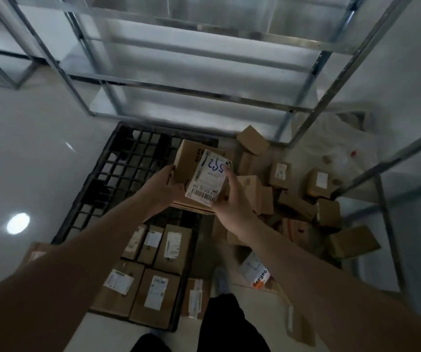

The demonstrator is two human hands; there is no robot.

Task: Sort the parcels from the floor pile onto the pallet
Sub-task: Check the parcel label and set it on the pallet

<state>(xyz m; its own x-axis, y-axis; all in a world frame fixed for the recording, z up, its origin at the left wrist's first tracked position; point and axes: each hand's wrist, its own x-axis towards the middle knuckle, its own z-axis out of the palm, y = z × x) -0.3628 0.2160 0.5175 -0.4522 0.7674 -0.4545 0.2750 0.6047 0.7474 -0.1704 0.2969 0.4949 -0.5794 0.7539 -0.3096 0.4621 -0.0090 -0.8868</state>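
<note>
I hold a brown cardboard parcel (187, 161) with a white shipping label marked in blue ink, raised above the black grid pallet (118, 168). My left hand (162, 185) grips its left side and my right hand (231, 196) grips its right side, thumb on the label. Several labelled parcels (158, 293) lie in rows on the near part of the pallet. The floor pile of cardboard parcels (295, 201) lies to the right of the pallet.
Metal shelving (179, 72) stands behind the pallet, and another rack's posts (387, 224) rise at the right over the pile. A crumpled clear plastic sheet (336, 146) lies at the back right. My dark trouser leg (229, 326) is at the bottom. Glossy floor (26, 161) spreads to the left.
</note>
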